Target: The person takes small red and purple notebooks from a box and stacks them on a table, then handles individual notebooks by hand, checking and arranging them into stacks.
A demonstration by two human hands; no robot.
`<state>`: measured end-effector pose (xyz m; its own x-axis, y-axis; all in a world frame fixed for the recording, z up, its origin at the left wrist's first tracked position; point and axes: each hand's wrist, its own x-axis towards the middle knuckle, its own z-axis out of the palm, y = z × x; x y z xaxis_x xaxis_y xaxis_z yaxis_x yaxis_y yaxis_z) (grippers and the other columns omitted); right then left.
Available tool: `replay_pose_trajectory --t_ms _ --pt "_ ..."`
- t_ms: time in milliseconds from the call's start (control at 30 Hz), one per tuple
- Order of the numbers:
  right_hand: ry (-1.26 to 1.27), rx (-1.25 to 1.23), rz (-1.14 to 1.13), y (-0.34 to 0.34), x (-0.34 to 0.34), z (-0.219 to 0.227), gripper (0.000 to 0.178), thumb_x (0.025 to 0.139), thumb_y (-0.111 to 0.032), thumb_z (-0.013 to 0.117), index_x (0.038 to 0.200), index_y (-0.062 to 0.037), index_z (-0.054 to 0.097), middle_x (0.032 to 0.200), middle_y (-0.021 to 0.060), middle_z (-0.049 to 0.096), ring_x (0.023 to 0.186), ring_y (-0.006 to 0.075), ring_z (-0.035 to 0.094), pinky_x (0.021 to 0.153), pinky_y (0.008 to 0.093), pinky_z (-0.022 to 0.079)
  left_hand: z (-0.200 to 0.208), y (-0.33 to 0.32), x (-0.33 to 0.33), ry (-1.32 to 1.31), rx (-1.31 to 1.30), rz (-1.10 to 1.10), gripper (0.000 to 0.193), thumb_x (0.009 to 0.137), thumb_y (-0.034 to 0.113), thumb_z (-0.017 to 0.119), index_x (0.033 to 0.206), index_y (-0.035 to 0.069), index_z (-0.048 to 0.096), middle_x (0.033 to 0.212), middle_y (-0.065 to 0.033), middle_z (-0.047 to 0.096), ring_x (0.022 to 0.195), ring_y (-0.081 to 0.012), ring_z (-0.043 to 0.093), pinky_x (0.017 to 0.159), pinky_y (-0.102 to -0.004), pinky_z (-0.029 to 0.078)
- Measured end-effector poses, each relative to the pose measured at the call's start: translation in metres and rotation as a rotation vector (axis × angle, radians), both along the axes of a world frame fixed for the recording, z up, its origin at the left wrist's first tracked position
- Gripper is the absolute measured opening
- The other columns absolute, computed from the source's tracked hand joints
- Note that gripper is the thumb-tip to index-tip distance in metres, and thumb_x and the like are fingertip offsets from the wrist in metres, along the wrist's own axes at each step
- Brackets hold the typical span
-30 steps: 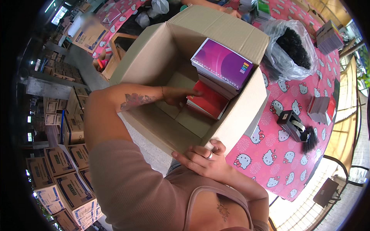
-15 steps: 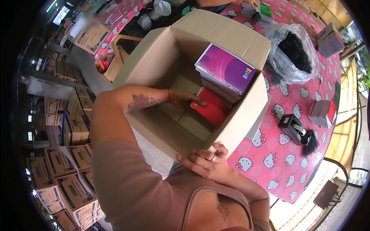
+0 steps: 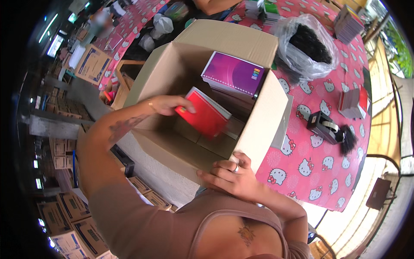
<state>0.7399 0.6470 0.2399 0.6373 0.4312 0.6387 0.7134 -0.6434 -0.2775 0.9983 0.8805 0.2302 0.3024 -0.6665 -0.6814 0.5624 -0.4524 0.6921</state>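
Note:
A large open cardboard box (image 3: pixel 151 77) stands in front of me, tilted in view, its flaps folded outward. Inside, at its far right, is a stack of purple spiral notebooks (image 3: pixel 233 73). My left hand (image 3: pixel 170 105) reaches over the box's left side, thumb on top of a red notebook (image 3: pixel 202 113) with a spiral edge. That notebook is tilted above the box floor, its lower corner blurred; whether it is one or several I cannot tell. My right hand (image 3: pixel 230 175) is wrapped over the box's near right corner, a ring on one finger.
Right of the box, a pink patterned tablecloth (image 3: pixel 319 177) carries a black tape dispenser (image 3: pixel 323 126), red notebooks (image 3: pixel 354 102), another notebook stack (image 3: pixel 347 25) and a plastic bag (image 3: pixel 308 47) with black contents. Cartons (image 3: pixel 73 216) are piled at left. Part of another person's arm (image 3: pixel 215 5) shows at the top.
My left hand has lifted the red notebook off the box floor and drawn it up and left. My right hand stays on the box corner. The whole view has shifted a little.

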Motion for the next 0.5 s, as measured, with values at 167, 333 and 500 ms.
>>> replay_pose_trajectory --t_ms 167,333,500 --pt "0.091 0.045 0.078 -0.003 -0.004 -0.005 0.060 0.073 -0.039 0.077 0.129 -0.0236 0.063 0.096 -0.0031 0.057 0.112 0.0116 0.055 0.113 0.0481 0.014 0.078 0.091 0.000 -0.186 -0.147 0.089 0.032 0.077 0.011 0.069 0.107 0.002 0.066 0.100 -0.0048 0.069 0.093 -0.0098 0.062 0.087 -0.0290 0.049" --pt "0.216 0.149 0.195 -0.016 -0.006 0.000 0.079 0.072 -0.050 0.078 0.139 -0.0176 0.052 0.127 0.0065 0.052 0.129 0.0216 0.046 0.114 0.0500 0.015 0.091 0.127 -0.063 -0.526 -0.543 0.500 0.058 0.071 0.019 0.071 0.125 0.002 0.057 0.114 -0.0106 0.064 0.107 -0.0198 0.061 0.096 -0.0371 0.048" --pt "0.432 0.937 0.417 -0.022 -0.014 0.019 0.134 0.063 -0.060 0.084 0.155 -0.0083 0.001 0.160 0.0248 0.002 0.149 0.0386 0.013 0.118 0.0523 0.014 0.109 0.011 -0.182 -0.707 -0.903 0.900 0.085 0.069 0.024 0.078 0.144 0.013 0.041 0.140 -0.0083 0.050 0.123 -0.0289 0.053 0.099 -0.0513 0.045"
